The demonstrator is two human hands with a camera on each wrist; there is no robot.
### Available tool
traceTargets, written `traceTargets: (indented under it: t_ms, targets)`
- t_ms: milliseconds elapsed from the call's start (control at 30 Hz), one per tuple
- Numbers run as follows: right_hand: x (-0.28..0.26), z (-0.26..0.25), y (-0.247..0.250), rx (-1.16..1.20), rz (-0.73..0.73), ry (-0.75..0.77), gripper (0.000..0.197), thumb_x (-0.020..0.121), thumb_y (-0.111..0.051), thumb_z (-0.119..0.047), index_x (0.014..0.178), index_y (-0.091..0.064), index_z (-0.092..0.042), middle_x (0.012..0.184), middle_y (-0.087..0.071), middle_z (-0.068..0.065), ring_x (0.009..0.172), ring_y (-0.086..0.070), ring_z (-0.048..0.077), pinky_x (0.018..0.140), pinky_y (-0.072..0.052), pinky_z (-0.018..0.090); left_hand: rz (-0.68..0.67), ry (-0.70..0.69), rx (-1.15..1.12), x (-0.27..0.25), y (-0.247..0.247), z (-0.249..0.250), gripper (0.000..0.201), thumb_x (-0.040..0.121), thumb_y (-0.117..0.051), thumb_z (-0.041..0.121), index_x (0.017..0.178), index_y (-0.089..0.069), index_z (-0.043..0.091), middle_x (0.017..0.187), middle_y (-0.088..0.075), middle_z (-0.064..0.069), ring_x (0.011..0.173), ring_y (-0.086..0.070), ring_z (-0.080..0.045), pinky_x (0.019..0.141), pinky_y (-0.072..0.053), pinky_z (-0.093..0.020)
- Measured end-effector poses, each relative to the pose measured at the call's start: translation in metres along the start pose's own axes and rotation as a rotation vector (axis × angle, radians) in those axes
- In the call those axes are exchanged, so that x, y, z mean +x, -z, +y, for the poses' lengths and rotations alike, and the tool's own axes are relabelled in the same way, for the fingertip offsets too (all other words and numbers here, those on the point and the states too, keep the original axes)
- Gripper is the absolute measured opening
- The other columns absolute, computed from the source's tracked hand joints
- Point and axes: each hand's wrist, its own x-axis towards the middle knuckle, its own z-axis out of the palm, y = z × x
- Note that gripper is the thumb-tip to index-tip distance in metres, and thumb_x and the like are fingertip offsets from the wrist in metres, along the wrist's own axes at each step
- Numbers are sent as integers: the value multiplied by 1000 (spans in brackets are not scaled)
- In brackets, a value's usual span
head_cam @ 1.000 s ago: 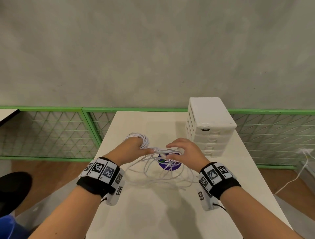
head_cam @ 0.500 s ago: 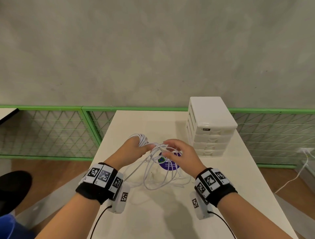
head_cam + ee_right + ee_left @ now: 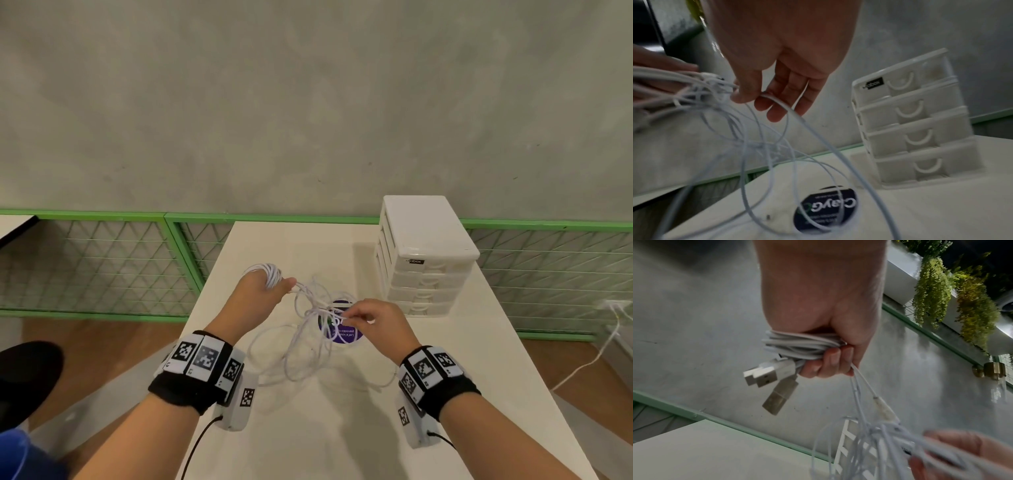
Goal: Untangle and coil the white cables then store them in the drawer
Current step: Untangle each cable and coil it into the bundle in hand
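Observation:
My left hand (image 3: pixel 263 291) is raised over the table (image 3: pixel 308 428) and grips a coil of white cable (image 3: pixel 797 347) wound round its fingers; USB plugs (image 3: pixel 764 376) stick out of the fist. Loose strands run from it to a tangle of white cables (image 3: pixel 308 339) hanging down onto the table. My right hand (image 3: pixel 359 317) pinches a strand at the knot (image 3: pixel 715 84), and one cable (image 3: pixel 781 105) passes over its fingers (image 3: pixel 777 104). The white drawer unit (image 3: pixel 424 253) stands at the back right, all its drawers (image 3: pixel 910 110) closed.
A round purple sticker (image 3: pixel 339 329) lies on the table under the tangle. Green mesh railing (image 3: pixel 102 260) runs behind the table below a grey wall. A white cord (image 3: pixel 589 363) trails on the floor at right; a dark shoe (image 3: pixel 27 377) shows at left.
Both hands rose from the table and drew apart, lifting the tangle and stretching strands between them. The right hand moved right, now pinching at the knot.

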Motion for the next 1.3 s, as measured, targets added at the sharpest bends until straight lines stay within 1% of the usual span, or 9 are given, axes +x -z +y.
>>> traceTargets:
  t_ms: [133, 300, 533, 667, 800, 967, 1067, 1167, 1300]
  targets:
    - [-5, 25, 11, -120, 24, -151, 25, 77, -74, -20, 65, -66, -41, 71, -68, -13, 69, -59, 7, 72, -48, 25, -16, 1, -17, 1, 2, -3, 38, 93, -58, 29, 75, -61, -4, 55, -47, -1, 37, -43, 1, 40, -32, -11]
    - [-8, 39, 26, -323, 13, -272, 13, 83, -66, -29, 73, -62, -35, 63, -59, -8, 63, -53, 11, 57, -38, 22, 33, 1, -13, 2, 0, -3, 41, 92, -58, 30, 65, -55, 0, 55, -47, -3, 40, -40, -5, 43, -33, -14]
    - [-18, 65, 47, -363, -5, -458, 5, 84, -65, -31, 83, -69, -29, 79, -64, -3, 80, -61, 19, 73, -47, 29, 109, 35, -66, 9, 10, -13, 40, 93, -57, 32, 65, -60, 3, 50, -49, 0, 46, -44, -15, 55, -35, -28]
    - [-23, 66, 36, -243, -88, -379, 33, 90, -51, -5, 87, -69, -32, 97, -67, -3, 93, -59, 13, 81, -41, 24, 137, 59, -101, 9, 3, -10, 42, 93, -57, 29, 68, -51, -4, 55, -49, -3, 40, -46, -2, 52, -37, -24]
    - [-18, 46, 37, -20, 133, -309, 52, 83, -32, 16, 102, -68, -16, 102, -65, 2, 97, -58, 16, 100, -43, 32, 131, 55, -98, 8, 1, -9, 41, 93, -57, 30, 64, -47, 3, 53, -48, -4, 40, -43, -6, 53, -35, -27]
    - [-3, -19, 31, 50, 346, 19, 15, 93, -52, -22, 102, -63, -26, 104, -60, -6, 91, -54, -5, 78, -42, 12, 122, 45, -75, 3, -9, 1, 37, 94, -56, 28, 68, -53, 1, 53, -50, 0, 34, -47, 3, 44, -33, -19]
    - [4, -47, 22, -100, 88, 126, 33, 80, -61, -49, 108, -61, -31, 106, -55, -12, 97, -49, -4, 84, -37, 10, 109, 34, -77, 4, -15, 3, 41, 93, -56, 30, 67, -55, -2, 53, -50, -5, 33, -44, 0, 46, -34, -23]
    - [7, -39, 4, -452, -153, 136, 43, 84, -62, -44, 125, -56, -33, 115, -55, -5, 108, -47, 10, 94, -39, 26, 98, 33, -90, 3, -16, 7, 40, 93, -57, 29, 65, -50, 2, 51, -48, -3, 33, -45, 1, 47, -33, -26]
    - [3, -21, 1, -389, -54, 130, 22, 92, -56, -23, 109, -70, -20, 98, -66, 2, 93, -58, 20, 85, -45, 34, 122, 19, -37, 0, -10, 3, 46, 92, -59, 29, 57, -38, 7, 55, -42, -12, 32, -40, -3, 39, -28, -15]
